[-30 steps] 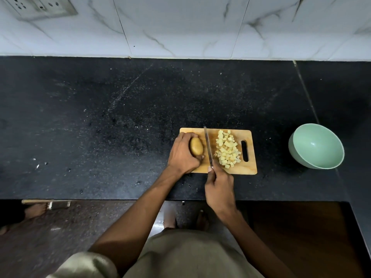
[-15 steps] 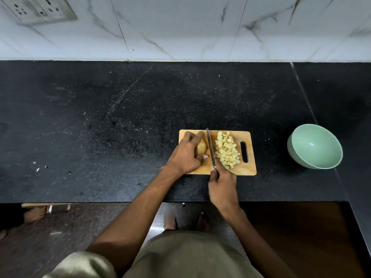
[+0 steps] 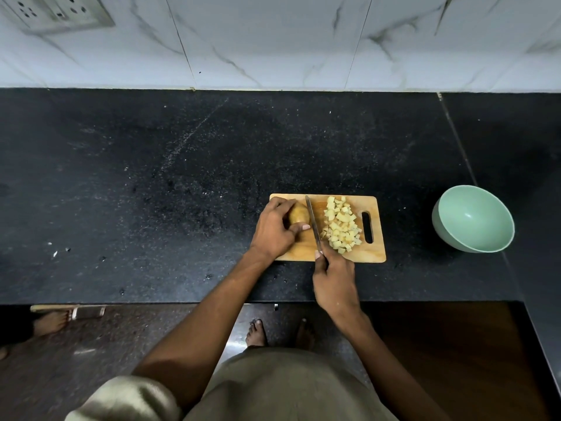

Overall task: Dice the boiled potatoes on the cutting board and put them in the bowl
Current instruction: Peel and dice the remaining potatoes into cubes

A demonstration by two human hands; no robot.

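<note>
A whole potato (image 3: 299, 215) is held down on the left part of the cutting board (image 3: 373, 253) by the left hand (image 3: 274, 229), fingers curled round it. A knife (image 3: 313, 224) is gripped by the right hand (image 3: 334, 279) at the board's near edge, blade just right of the potato. Diced pieces (image 3: 341, 227) are piled right of the blade. The bowl (image 3: 473, 218), well right of the board, looks empty. Risk: the round potato could roll under the cut, and the thumb tip (image 3: 304, 227), nearly touching the blade, could be nicked.

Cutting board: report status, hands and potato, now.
Left hand grips whole potato. Right hand holds knife, blade beside potato. Diced pile on board; bowl empty.
</note>
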